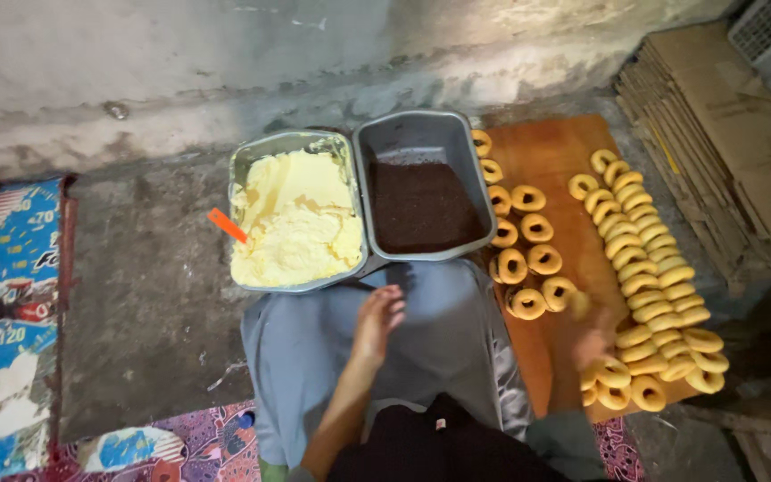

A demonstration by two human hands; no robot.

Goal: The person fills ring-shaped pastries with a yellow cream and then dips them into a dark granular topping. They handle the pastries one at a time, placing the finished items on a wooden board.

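A rough grey concrete floor runs up to a stained, whitewashed wall, and a long wooden board (564, 161), smooth and orange-brown, lies flat on that floor. On the board sit many ring-shaped pastries (653, 286), golden and matte: a dense overlapping row along its far-right edge and a looser scatter of single rings along its near-left edge. Just left of the board stand two rectangular metal trays with rounded corners, touching each other. The one nearer the board, a dark tray (421, 134), holds a flat layer of fine dark-brown grains. The one beyond it, a pale tray (252, 156), is heaped with soft, lumpy yellow dough, and a small orange strip (227, 225) lies on its left rim. Right of the board, flattened brown cardboard (725, 143) is stacked in layers. Far left of the board a brightly printed mat (6, 268) covers the floor.

The person sits close against the board's left side with grey cloth (430, 330) spread over the knees. The left hand (377, 314) rests above that cloth, left of the board, fingers loosely spread and holding nothing. The right hand (592, 337) is over the board's lower part, among the rings; it is blurred, with a pale ring-like shape at its fingertips, and I cannot tell whether the fingers grip it.
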